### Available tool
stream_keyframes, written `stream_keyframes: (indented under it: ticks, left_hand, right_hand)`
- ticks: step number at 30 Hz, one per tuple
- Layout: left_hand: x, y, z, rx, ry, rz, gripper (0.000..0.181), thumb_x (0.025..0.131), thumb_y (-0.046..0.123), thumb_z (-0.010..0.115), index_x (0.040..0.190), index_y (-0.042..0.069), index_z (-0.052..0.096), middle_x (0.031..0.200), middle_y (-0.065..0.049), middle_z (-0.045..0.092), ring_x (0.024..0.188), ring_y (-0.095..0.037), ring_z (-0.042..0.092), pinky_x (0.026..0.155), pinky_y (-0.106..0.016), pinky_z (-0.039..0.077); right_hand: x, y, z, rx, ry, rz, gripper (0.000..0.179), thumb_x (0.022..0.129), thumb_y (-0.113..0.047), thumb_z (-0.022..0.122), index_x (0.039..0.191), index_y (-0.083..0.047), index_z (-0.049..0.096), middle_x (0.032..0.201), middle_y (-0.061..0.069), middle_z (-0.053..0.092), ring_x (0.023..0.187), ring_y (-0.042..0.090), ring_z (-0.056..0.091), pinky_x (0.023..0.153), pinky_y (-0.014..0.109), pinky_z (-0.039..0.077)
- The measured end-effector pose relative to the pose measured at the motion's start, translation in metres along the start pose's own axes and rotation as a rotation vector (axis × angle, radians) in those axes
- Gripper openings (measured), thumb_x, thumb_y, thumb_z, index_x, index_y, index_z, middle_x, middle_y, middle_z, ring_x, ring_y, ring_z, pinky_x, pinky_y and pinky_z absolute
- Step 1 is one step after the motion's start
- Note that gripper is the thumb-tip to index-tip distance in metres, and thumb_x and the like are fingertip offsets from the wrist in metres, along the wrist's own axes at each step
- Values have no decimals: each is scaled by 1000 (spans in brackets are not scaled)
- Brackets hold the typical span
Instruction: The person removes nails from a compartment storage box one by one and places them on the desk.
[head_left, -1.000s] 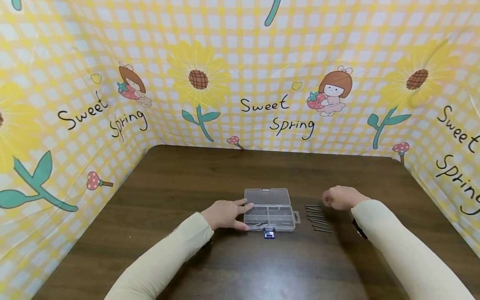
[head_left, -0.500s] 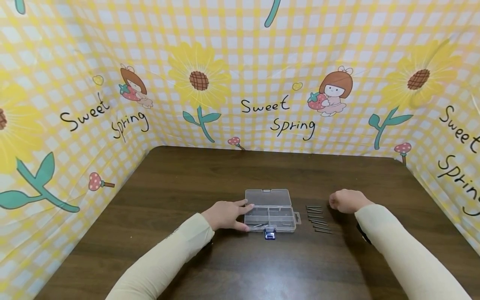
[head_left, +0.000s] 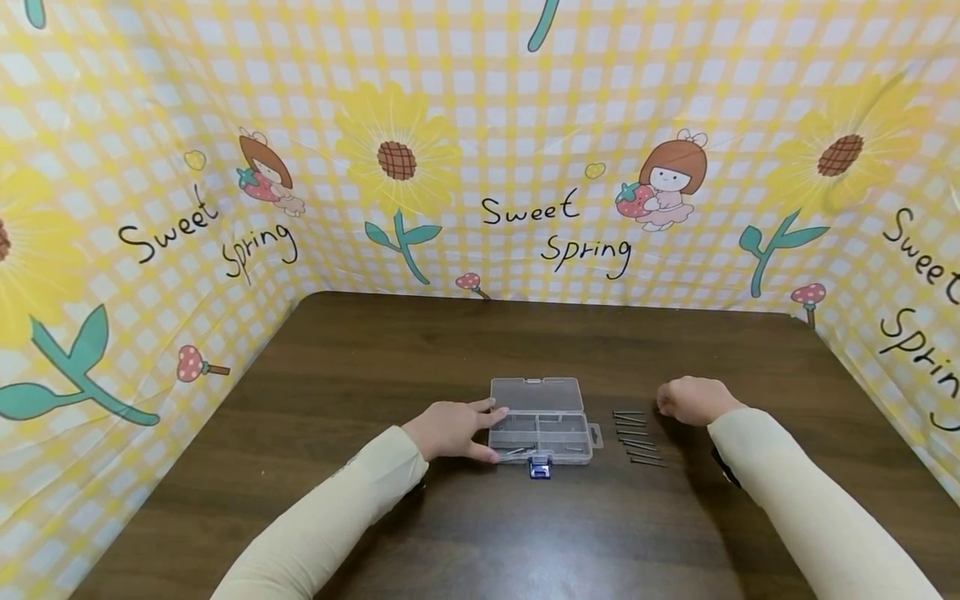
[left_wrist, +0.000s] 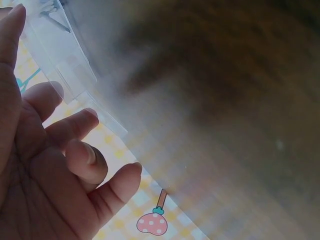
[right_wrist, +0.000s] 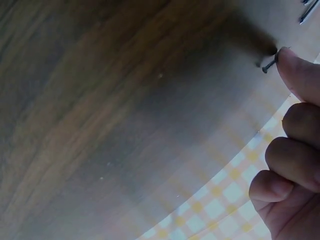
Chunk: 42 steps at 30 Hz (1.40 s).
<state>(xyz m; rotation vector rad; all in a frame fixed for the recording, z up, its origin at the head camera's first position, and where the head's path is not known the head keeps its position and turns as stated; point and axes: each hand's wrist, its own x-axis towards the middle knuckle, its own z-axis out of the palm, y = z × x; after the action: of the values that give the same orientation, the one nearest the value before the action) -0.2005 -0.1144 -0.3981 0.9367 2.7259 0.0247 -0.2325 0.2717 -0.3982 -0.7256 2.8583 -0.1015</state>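
A clear plastic compartment box (head_left: pixel 551 423) stands with its lid raised and a blue latch (head_left: pixel 540 468) at the front. My left hand (head_left: pixel 450 429) rests at its left side, fingers spread, thumb at the front corner. A few metal pieces (head_left: pixel 516 451) lie in the front left compartment. To the right of the box, several long dark screws (head_left: pixel 636 439) form a column on the table. Beyond them my right hand (head_left: pixel 696 401) is curled close over the tabletop. It pinches a small dark screw (right_wrist: pixel 270 64), whose head sticks out past the thumb.
The brown wooden table (head_left: pixel 420 342) is bounded at the back and sides by a yellow checked cloth (head_left: pixel 517 167). A clear hanging tab (head_left: pixel 596 436) juts from the box's right side, towards the screws.
My right hand has moved slightly right, away from the column of screws. The left hand and the box stay essentially where they were.
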Motion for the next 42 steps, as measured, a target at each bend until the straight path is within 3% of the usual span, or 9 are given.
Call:
stream_keyframes:
  ticks: [7,15,27,33,42]
  left_hand:
    - [0,1,1,-7,2,4,76,84,56,64,147,21,42,149,-7,40,109,-25,62,83,-36,50]
    - [-1,0,1,-2,6,6,75,84,55,64,147,21,42,149,-7,40,111,-26,61,84,-37,49]
    - [-2,2,-1,-6,18,14,75,84,54,65,146,20,43,148,-8,41,106,-27,63,82,-37,50]
    - [-3,1,-1,-17,27,27,74,84,53,65,146,18,44,148,-9,42,103,-27,64,79,-38,50]
    - [-3,1,-1,-11,28,20,74,84,54,65,146,19,44,148,-9,42,105,-27,64,79,-37,51]
  right_hand:
    - [-2,-1,-2,26,22,3,11,90,-9,62,80,-14,61,74,-4,53,64,11,44,58,32,38]
    - [-2,-10,-11,89,57,-35,6,89,-10,64,89,-11,69,87,2,68,75,16,60,65,42,49]
    - [-2,-46,-10,119,125,-189,6,90,-11,64,90,-14,70,84,-7,67,71,7,60,62,34,48]
    - [1,-62,-10,121,153,-272,6,90,-13,66,86,-17,68,79,-13,63,65,0,53,60,28,46]
    - [13,-87,-9,139,83,-339,5,88,-15,68,84,-16,69,72,-16,60,61,0,49,60,27,46]
